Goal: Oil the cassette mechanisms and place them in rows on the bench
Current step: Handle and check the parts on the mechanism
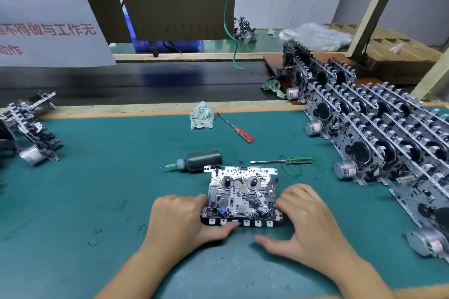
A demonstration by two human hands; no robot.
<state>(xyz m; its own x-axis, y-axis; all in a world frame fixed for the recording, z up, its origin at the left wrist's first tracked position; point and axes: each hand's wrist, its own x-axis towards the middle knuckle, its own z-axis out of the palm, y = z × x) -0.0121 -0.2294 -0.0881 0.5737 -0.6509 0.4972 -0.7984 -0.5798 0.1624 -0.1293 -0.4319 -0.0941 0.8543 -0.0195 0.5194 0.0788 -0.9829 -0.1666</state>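
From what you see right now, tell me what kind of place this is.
Most likely a small electronics assembly workshop. Rows of cassette mechanisms line the green bench mat, an oil bottle and screwdrivers lie beside the mechanism that both hands hold, and a printed work notice hangs above.

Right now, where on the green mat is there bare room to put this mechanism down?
The widest bare patch lies left of the left hand, between it and the pile of mechanisms at the left edge. A smaller gap sits between the oil bottle and the crumpled cloth. The right side is crowded with rows of mechanisms.
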